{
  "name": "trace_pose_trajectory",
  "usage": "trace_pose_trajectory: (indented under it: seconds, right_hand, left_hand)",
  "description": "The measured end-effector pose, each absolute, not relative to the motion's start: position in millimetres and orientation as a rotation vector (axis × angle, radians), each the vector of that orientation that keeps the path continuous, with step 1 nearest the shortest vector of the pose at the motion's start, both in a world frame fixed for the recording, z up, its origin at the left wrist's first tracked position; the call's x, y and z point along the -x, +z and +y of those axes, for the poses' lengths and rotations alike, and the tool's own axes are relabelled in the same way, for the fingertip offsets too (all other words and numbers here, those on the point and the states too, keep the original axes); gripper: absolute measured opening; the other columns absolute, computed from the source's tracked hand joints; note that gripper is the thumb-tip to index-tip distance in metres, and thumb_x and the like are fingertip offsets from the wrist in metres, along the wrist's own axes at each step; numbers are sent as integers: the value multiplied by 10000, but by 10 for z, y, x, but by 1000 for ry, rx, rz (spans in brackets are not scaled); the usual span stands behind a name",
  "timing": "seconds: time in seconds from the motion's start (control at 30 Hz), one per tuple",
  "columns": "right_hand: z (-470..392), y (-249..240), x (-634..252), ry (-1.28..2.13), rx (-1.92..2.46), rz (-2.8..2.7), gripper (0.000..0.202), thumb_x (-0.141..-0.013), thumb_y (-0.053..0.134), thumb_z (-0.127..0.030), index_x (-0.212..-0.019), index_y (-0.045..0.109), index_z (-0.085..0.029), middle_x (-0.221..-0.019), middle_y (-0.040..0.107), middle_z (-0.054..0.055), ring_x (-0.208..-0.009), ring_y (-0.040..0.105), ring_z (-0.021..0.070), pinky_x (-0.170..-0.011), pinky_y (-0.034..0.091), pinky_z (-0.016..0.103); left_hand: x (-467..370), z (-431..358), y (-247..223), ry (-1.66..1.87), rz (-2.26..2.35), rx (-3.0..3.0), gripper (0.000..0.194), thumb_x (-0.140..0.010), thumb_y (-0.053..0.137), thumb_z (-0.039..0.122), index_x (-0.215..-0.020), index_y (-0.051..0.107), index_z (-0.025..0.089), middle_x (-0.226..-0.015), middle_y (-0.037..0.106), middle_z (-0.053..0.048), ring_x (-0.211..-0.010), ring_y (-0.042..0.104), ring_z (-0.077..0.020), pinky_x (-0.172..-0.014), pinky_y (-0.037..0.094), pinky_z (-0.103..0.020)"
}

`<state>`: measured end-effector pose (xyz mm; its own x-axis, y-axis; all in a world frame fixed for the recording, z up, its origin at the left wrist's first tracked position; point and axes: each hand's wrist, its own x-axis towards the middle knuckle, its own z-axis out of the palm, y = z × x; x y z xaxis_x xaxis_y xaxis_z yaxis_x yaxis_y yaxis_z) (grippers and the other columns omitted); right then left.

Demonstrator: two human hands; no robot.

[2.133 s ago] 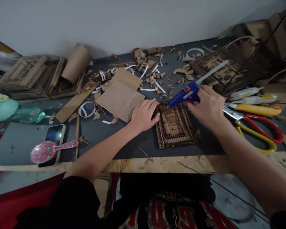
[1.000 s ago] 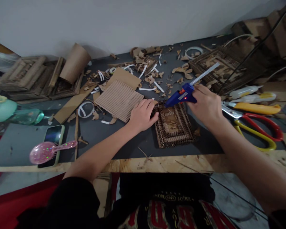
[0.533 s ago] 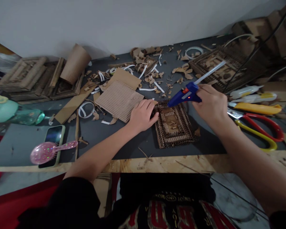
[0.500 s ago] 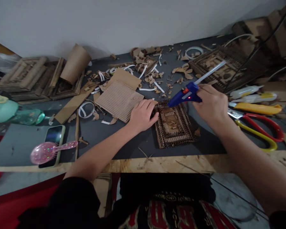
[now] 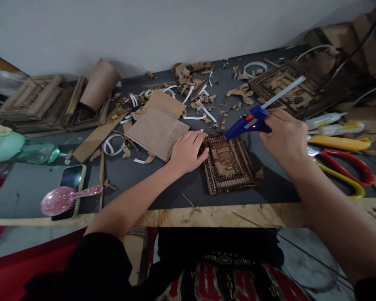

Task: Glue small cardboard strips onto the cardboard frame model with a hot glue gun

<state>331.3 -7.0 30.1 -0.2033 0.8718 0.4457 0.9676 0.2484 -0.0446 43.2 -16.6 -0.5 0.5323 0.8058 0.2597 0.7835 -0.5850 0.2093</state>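
Observation:
A small rectangular piece of layered corrugated cardboard point(image 5: 225, 161) lies near the table's front edge, with loose scraps in its middle. My left hand point(image 5: 188, 152) rests at its left side, fingers spread out and thumb touching its edge. In my right hand point(image 5: 283, 133) is a blue glue gun point(image 5: 249, 123), its fingers wrapped round the handle. A clear glue stick point(image 5: 283, 91) sticks out of the gun's back, and a small red light shows. The nozzle is at the far edge of the cardboard piece. A ribbed cardboard sheet point(image 5: 158, 131) lies beside my left hand.
Scissors point(image 5: 347, 167), a yellow cutter point(image 5: 340, 142) and white tubes lie at the right. Paper scraps and strips litter the back. Stacked cardboard frames point(image 5: 31, 100), a green bottle point(image 5: 37, 152), a phone point(image 5: 72, 177) and a pink hairbrush point(image 5: 59, 200) are left. A cable hangs at the right.
My right hand has moved a little to the right with the glue gun, whose nozzle has shifted right along the far edge of the cardboard piece. My left hand has stayed in place.

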Motion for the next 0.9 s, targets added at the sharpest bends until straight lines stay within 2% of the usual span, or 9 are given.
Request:
trace_pose_trajectory:
  seconds: [0.23, 0.37, 0.47, 0.6, 0.7, 0.77, 0.9]
  right_hand:
    - [-76, 304, -3310, -373, 1699, -2153, 354, -861, 526, -140, -1120, 756, -211, -1109, 798, 110, -907, 725, 239, -611, 428, 332]
    - [-72, 311, -3320, -382, 1686, -2178, 364, -858, 531, -135, -1121, 773, -201, -1136, 804, 109, -899, 727, 235, -657, 458, 332]
    - [-89, 361, -3305, -403, 1609, -2203, 325, -886, 551, -168, -1102, 788, -220, -1134, 810, 95, -850, 713, 219, -720, 474, 345]
    - [-120, 435, -3253, -404, 1541, -2185, 328, -963, 506, -225, -1070, 813, -272, -1014, 822, 74, -800, 706, 216, -742, 451, 375]
    - [-122, 435, -3220, -418, 1624, -2085, 301, -939, 564, -325, -1073, 813, -221, -1018, 812, 125, -883, 733, 268, -798, 473, 406]
    - [-118, 414, -3201, -402, 1703, -2008, 348, -892, 617, -361, -1117, 795, -164, -1066, 799, 170, -962, 740, 312, -847, 496, 426]
    - [-118, 359, -3149, -305, 1755, -1986, 570, -866, 659, -391, -1370, 679, -124, -1134, 777, 187, -984, 730, 337, -840, 529, 419]
  left_hand:
    - [-430, -163, -8, 504, 1387, -2680, 423, -1042, 422, 365, -1347, 606, 138, -1402, 663, -167, -1335, 594, -313, -1058, 527, -451]
    - [-431, -161, -18, 515, 1400, -2692, 412, -1041, 434, 365, -1341, 607, 142, -1394, 670, -161, -1324, 603, -307, -1043, 532, -437]
    - [-430, -160, -15, 510, 1396, -2699, 404, -1044, 443, 366, -1341, 604, 144, -1389, 670, -155, -1327, 601, -301, -1056, 526, -430]
    - [-424, -157, -7, 495, 1376, -2706, 406, -1054, 425, 367, -1339, 599, 138, -1384, 665, -164, -1318, 601, -309, -1045, 533, -440]
    - [-422, -158, -7, 512, 1373, -2704, 394, -1048, 428, 358, -1332, 605, 150, -1374, 671, -159, -1310, 602, -308, -1039, 538, -440]
    - [-424, -160, -9, 530, 1375, -2699, 385, -1040, 441, 344, -1333, 606, 157, -1369, 677, -153, -1313, 601, -304, -1049, 534, -439]
    - [-434, -165, -6, 528, 1381, -2691, 385, -1035, 459, 324, -1338, 606, 138, -1376, 677, -162, -1330, 598, -311, -1050, 532, -449]
